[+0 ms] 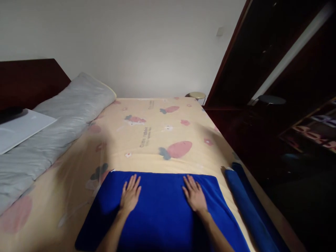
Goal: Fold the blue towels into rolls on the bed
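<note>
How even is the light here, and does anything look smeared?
Head view: uneven, with the wall pale and the far right nearly black; soft shadows darken the sheet on both sides of the cloth; the shelf items look smeared, too dim to name.

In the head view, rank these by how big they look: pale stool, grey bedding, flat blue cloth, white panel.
1. Flat blue cloth
2. Grey bedding
3. White panel, cut off by the left edge
4. Pale stool, far back by the wall
</note>
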A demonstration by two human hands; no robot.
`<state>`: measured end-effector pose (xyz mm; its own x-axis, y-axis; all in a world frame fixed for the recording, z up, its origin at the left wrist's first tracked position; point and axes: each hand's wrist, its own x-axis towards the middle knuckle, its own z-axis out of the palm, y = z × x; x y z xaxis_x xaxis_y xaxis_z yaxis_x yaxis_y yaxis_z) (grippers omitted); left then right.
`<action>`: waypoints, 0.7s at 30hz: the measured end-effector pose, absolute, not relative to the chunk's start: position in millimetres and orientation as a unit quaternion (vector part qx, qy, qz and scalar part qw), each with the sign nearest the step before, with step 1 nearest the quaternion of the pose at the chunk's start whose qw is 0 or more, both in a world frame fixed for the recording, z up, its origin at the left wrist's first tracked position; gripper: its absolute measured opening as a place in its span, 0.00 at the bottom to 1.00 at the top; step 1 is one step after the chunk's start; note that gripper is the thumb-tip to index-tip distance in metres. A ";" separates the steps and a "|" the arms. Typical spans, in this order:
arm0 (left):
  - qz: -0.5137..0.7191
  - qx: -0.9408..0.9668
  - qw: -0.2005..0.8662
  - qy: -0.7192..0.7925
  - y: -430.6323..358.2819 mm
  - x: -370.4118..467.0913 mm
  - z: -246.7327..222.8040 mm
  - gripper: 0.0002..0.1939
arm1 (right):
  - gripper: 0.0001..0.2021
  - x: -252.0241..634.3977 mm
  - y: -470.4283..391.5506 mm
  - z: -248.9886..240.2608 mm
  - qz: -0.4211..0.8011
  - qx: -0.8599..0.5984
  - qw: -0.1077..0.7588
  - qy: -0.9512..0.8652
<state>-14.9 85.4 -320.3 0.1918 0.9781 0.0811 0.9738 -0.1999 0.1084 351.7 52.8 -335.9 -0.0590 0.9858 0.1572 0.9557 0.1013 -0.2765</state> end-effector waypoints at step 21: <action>0.115 0.791 -0.047 0.599 90.6 -3.1 -333.4 0.27 | 0.28 332.4 53.3 -350.0 -0.035 -0.627 0.227 -0.745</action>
